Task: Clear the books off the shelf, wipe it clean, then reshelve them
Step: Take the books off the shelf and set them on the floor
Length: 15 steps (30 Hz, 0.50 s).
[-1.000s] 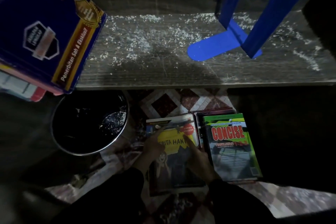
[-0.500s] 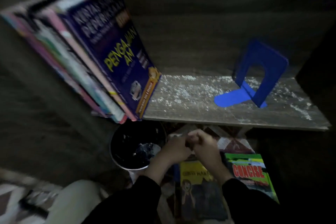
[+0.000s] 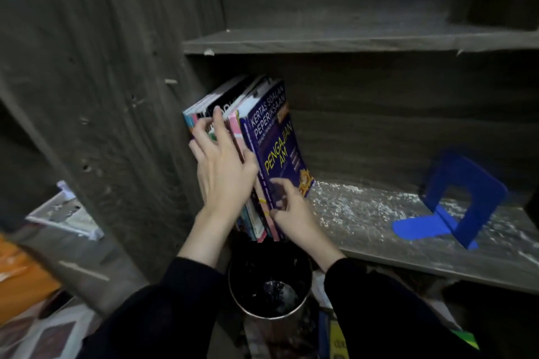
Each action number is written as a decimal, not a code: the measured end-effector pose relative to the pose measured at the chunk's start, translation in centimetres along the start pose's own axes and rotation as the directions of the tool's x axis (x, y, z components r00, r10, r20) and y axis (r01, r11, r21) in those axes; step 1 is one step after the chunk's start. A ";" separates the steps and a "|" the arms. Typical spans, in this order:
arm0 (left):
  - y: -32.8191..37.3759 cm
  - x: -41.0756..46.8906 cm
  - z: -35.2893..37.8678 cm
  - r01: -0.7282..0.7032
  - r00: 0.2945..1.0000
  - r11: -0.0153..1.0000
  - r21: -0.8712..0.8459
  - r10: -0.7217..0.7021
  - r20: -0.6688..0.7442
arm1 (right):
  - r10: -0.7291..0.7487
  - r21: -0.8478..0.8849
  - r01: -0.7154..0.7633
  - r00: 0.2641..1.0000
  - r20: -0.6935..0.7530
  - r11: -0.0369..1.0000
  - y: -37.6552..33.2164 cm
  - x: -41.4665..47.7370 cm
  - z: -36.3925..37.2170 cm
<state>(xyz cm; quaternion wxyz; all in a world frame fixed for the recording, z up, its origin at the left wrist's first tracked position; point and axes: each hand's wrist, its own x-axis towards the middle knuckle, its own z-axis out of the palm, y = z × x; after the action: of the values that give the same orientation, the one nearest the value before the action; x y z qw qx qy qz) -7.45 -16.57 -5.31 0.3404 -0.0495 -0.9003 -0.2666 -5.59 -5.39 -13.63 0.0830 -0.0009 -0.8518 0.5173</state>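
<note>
A row of several books [image 3: 271,137] leans against the left wall of the dusty shelf [image 3: 364,213]. The outermost is a dark blue book titled "PENGAJIAN AM". My left hand [image 3: 221,166] lies over the spines on the left side of the row, fingers spread. My right hand [image 3: 291,207] grips the lower front corner of the blue book. White dust speckles the bare shelf board. A blue metal bookend [image 3: 449,201] stands at the shelf's right end.
A round black bin [image 3: 268,288] stands on the floor right below the books. Books lie on the floor at the bottom edge [image 3: 338,341]. The cabinet's left side panel [image 3: 116,96] rises beside the row. Another shelf board [image 3: 350,41] runs above.
Both hands have risen from the books on the floor to the leaning row on the shelf and taken hold of it. The view has tilted upward.
</note>
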 end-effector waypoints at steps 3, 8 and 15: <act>-0.4 0.7 0.3 -0.021 0.998 0.999 0.041 0.019 0.053 | 0.021 0.033 -0.021 1.000 0.008 0.999 0.1 0.2 0.2; 0.2 0.9 1.0 -0.032 0.999 0.999 0.040 0.031 0.043 | 0.037 0.057 -0.038 0.999 0.015 0.998 0.4 0.3 0.0; 1.7 0.5 2.3 -0.161 0.972 0.954 -0.253 0.198 0.127 | -0.031 0.070 0.035 0.998 -0.050 0.997 1.4 0.3 -0.7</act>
<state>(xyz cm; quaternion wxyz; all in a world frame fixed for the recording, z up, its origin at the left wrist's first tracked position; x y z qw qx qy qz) -8.75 -13.93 -5.67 0.2857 -0.1921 -0.8762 -0.3371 -5.90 -4.13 -14.53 0.1123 0.0035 -0.8305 0.5455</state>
